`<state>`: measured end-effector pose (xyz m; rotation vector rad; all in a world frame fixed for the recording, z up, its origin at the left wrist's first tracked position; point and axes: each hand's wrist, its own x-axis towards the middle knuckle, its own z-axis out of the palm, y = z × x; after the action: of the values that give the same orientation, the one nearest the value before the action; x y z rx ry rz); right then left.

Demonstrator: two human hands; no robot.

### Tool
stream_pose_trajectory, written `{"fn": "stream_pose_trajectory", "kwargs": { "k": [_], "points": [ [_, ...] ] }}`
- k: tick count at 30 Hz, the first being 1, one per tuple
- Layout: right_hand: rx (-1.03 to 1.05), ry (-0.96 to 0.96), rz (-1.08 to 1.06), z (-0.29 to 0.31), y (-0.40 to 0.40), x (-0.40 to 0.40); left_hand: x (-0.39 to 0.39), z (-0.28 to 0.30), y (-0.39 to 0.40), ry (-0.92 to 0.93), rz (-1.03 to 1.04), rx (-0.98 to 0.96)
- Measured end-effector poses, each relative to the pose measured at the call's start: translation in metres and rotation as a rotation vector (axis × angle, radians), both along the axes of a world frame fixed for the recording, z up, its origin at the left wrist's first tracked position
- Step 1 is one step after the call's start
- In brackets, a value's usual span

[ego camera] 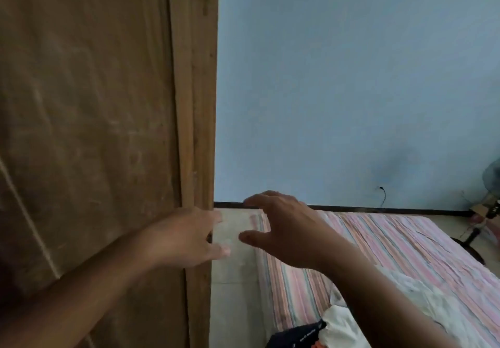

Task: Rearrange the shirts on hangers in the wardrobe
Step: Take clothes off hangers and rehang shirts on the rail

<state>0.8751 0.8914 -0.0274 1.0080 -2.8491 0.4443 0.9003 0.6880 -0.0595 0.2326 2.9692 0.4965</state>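
I see the wardrobe (89, 120) filling the left half of the view, its brown wooden side and front corner post running top to bottom against a pale blue wall (351, 77). No shirts on hangers are in sight; I judge they hang inside, out of my view. Along the lower right lies a bed with a pink striped sheet (392, 253), and at its near edge sit a heap of white cloth (341, 326) and a dark garment (295, 334); whether these are shirts I cannot tell. A fan (491, 177) stands blurred at the far right edge.

My left hand (186, 236) rests against the wardrobe's corner post, fingers straight and spread, holding nothing. My right hand (281, 228) hovers just beside it over the floor gap, fingers loosely arched, thumb apart, also holding nothing. The two hands are near each other but not touching.

I judge this an early step: getting to the wardrobe's opening. Next calls for finding the door edge and pulling it wide to reach the hangers.
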Motion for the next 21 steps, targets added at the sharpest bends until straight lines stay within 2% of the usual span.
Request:
{"fn": "stream_pose_trajectory", "kwargs": {
  "k": [9, 21],
  "points": [
    [0.037, 0.021, 0.343, 0.02, -0.098, 0.005, 0.073, 0.023, -0.074, 0.045, 0.392, 0.052],
    [0.154, 0.066, 0.766, 0.018, -0.182, -0.003, 0.168, 0.039, -0.096, 0.128, 0.853, 0.144]
  ]
}}
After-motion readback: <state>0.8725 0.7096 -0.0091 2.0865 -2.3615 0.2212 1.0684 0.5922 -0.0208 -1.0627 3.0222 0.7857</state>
